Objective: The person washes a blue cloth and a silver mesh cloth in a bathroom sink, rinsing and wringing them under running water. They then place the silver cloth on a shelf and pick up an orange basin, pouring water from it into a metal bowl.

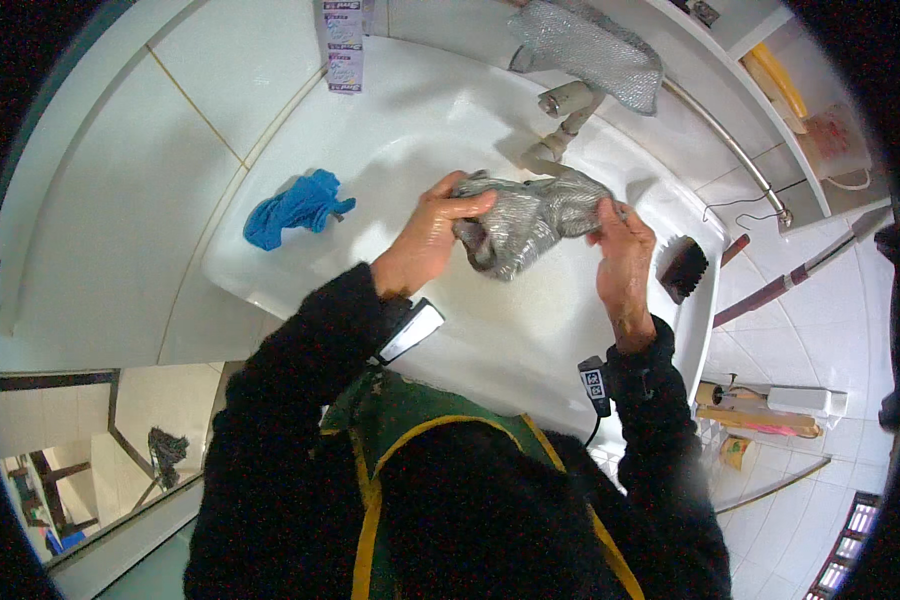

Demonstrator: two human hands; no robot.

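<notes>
A wet-looking, silvery grey cloth is stretched between my two hands above the white washbasin. My left hand grips its left end, thumb on top. At the right end, the fingers of my right hand pinch the fabric. Just behind the cloth is the tap, its spout end partly hidden by the fabric. A crumpled blue cloth lies on the basin's left ledge. On the right ledge rests a dark-bristled brush.
Over a metal rail hangs a grey mesh cloth. A strip of purple sachets hangs at the back wall. Long handles lean right of the basin. A white shelf holds a yellow item.
</notes>
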